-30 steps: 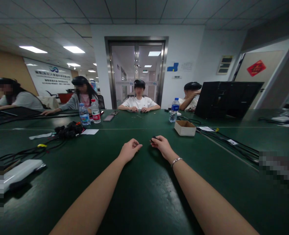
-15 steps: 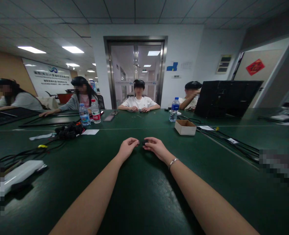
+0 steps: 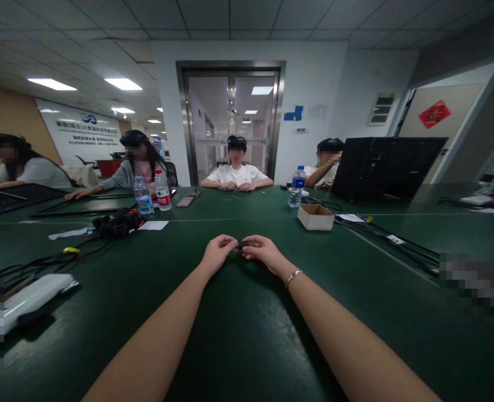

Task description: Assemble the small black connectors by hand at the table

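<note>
A small black object (image 3: 242, 245) spans the gap between my hands, just above the green table; its kind is too small to make out. My left hand (image 3: 219, 253) is closed, thumb and fingers pinching the left end of it. From the other side, my right hand (image 3: 266, 254) pinches the right end, with fingertips hiding part of it. A silver bracelet circles my right wrist. Whether the black object is one piece or two pieces touching, I cannot tell.
Beyond my right hand stands an open cardboard box (image 3: 315, 218), with a water bottle (image 3: 297, 187) behind it. Two bottles, black cables (image 3: 117, 223) and a white package (image 3: 41, 296) lie to the left. A monitor (image 3: 389, 167) stands at right. Several people sit around the table (image 3: 247, 335).
My hands have come slightly closer together. The dark gap between my fingertips is now bridged by the black object. The whole view has shifted a little.
</note>
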A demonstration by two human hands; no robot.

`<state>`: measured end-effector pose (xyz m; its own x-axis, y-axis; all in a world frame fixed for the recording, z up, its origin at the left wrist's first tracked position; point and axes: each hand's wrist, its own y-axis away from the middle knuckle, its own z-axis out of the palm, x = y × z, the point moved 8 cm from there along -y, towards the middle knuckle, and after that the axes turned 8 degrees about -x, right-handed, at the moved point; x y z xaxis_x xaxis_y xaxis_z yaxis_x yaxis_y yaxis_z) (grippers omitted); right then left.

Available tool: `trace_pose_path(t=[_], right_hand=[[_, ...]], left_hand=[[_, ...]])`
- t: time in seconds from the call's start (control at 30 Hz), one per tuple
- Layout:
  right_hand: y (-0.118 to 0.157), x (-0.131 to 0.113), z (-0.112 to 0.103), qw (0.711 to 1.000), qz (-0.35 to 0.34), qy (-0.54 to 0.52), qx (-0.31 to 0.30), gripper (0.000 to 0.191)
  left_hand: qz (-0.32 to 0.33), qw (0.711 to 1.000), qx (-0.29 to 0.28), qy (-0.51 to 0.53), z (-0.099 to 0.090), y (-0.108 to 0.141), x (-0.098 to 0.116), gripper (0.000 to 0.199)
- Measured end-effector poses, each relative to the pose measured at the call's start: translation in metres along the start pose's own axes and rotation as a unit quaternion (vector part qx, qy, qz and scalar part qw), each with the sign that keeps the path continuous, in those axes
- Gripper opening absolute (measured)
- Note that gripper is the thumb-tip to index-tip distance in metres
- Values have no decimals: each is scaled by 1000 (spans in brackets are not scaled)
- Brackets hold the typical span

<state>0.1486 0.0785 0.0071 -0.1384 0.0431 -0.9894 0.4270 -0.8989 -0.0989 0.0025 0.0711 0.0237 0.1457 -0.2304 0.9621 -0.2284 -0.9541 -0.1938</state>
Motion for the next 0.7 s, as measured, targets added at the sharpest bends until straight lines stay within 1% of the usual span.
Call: trace_pose_path(t=[0.2, 0.4, 0.53, 0.7], right_hand=[[1, -1, -1, 1000, 0, -5, 1, 27], [1, -3, -2, 1000, 4, 5, 13, 24], [1, -1, -4, 1000, 12, 6, 26, 23], [1, -1, -4, 1000, 14, 7, 25, 21]], left_hand=[[8, 1000, -13, 4, 1, -3, -6, 26], [9, 1000, -7, 10, 1, -4, -4, 29], [12, 1000, -9, 15, 1, -4, -3, 28], [21, 1000, -16, 13, 0, -6, -8, 28]])
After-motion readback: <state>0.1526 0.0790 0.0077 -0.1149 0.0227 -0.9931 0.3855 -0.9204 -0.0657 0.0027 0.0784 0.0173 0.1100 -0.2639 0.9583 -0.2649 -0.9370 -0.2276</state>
